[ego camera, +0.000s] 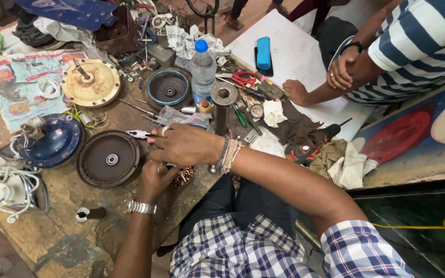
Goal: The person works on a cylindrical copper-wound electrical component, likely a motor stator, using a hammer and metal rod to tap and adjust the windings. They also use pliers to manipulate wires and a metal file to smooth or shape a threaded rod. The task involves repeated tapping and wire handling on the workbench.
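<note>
My right hand (184, 144) grips small pliers (138, 134), whose jaws point left over the bench. My left hand (155, 180), with a metal watch on the wrist, reaches under the right and holds a copper-wound motor coil (184, 176), mostly hidden by both hands. A dark round motor cover with a centre bearing (108, 158) lies just left of my hands. A metal cylinder on a shaft (223, 103) stands right behind my right hand.
A blue cover (52, 141), a tan disc (90, 82) and a blue-rimmed ring (168, 88) lie on the cluttered bench. A water bottle (203, 69) stands behind. Another person in a striped shirt (418, 46) leans on a white board (294, 56) at right.
</note>
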